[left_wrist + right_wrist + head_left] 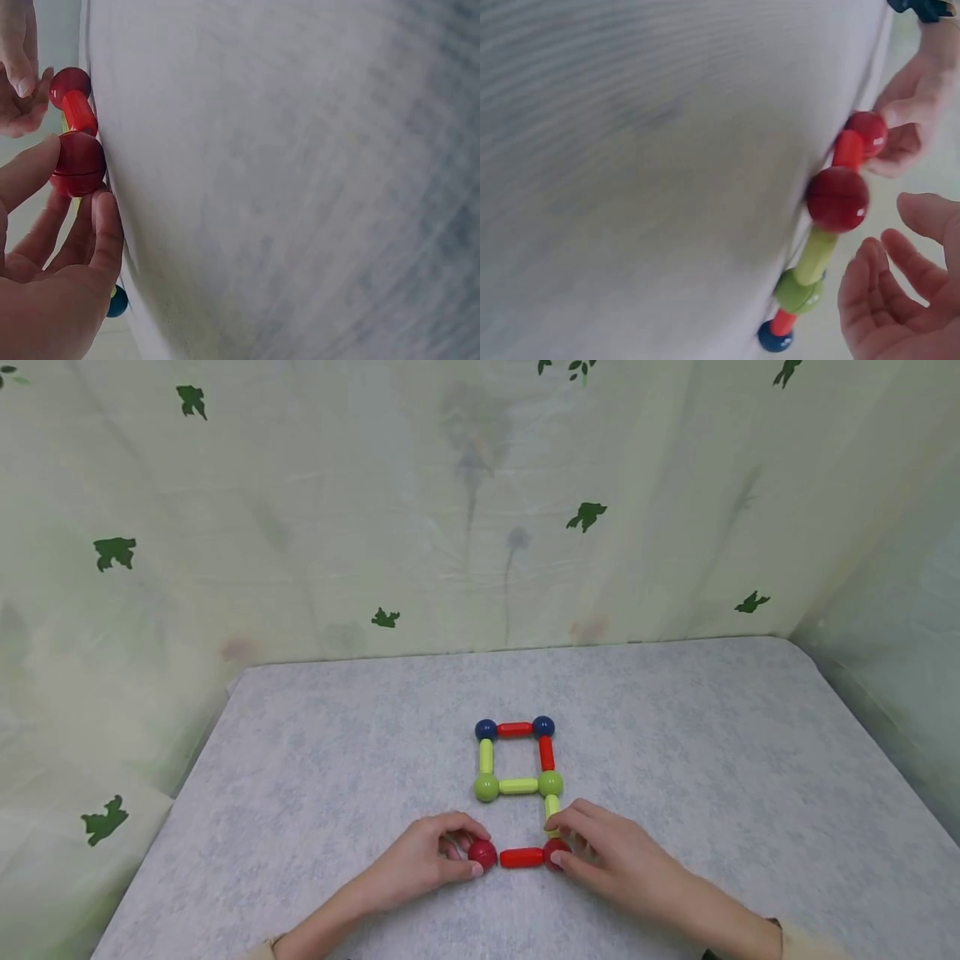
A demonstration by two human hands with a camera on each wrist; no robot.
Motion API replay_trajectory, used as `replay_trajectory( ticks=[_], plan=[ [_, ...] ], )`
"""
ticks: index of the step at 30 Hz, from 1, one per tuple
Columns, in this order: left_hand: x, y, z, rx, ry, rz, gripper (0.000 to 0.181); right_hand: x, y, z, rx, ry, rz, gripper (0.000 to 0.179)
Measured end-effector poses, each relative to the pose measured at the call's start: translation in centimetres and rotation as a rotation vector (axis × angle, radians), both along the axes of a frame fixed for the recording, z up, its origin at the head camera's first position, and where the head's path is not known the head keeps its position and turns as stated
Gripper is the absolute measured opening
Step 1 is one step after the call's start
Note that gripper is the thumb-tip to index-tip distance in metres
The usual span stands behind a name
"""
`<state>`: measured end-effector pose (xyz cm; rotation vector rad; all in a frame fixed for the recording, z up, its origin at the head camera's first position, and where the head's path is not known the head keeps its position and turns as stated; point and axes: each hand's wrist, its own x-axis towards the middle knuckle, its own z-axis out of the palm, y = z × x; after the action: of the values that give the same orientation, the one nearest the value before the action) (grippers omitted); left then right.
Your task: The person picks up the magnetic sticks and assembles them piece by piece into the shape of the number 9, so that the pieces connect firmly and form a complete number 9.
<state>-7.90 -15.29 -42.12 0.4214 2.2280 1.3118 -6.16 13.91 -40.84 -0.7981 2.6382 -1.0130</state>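
Observation:
My left hand (420,862) pinches a glossy red ball (482,854) between thumb and fingers, low over the table. Just right of that ball, with a sliver of space in the head view, lies a red rod (521,857). The rod's other end meets a second red ball (838,199). Around this second ball my right hand (611,852) hovers; the right wrist view shows its thumb and fingers apart from the ball. From there a yellow-green rod (817,256) leads up to a green ball (551,783), partly covered by the right fingers in the head view.
Beyond the hands, red and yellow-green rods join two blue balls (543,727) and two green balls into a square. A grey-white cloth covers the table (337,735). A pale curtain (337,510) with green leaf shapes hangs behind and at the sides.

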Motion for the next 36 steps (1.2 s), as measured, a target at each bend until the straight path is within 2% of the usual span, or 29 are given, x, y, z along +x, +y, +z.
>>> replay_trajectory(
  ticks=[3, 5, 13, 17, 24, 36],
  plan=[
    [0.0, 0.0, -0.1, 0.015, -0.005, 0.001, 0.029, 0.1, -0.8, 0.2, -0.011, 0.112, 0.025, 0.023],
    [0.0, -0.1, -0.1, 0.023, -0.007, -0.001, 0.028, 0.2, -1.4, 0.3, 0.003, 0.155, 0.045, 0.022],
    [0.0, -0.2, -0.1, 0.042, -0.015, -0.003, 0.029, -0.4, -3.1, -0.1, 0.078, 0.202, 0.145, 0.02],
    [0.1, -0.3, 0.0, 0.04, -0.01, -0.002, 0.028, -0.9, -3.6, -0.3, 0.095, 0.168, 0.175, 0.022],
    [0.1, -0.3, -0.2, 0.062, -0.039, 0.007, 0.028, -1.5, -3.7, -0.7, 0.062, 0.03, 0.184, 0.021],
    [0.1, -0.2, -0.4, 0.067, -0.048, 0.017, 0.029, -1.7, -3.8, -0.8, 0.093, 0.074, 0.207, 0.021]
  ],
)
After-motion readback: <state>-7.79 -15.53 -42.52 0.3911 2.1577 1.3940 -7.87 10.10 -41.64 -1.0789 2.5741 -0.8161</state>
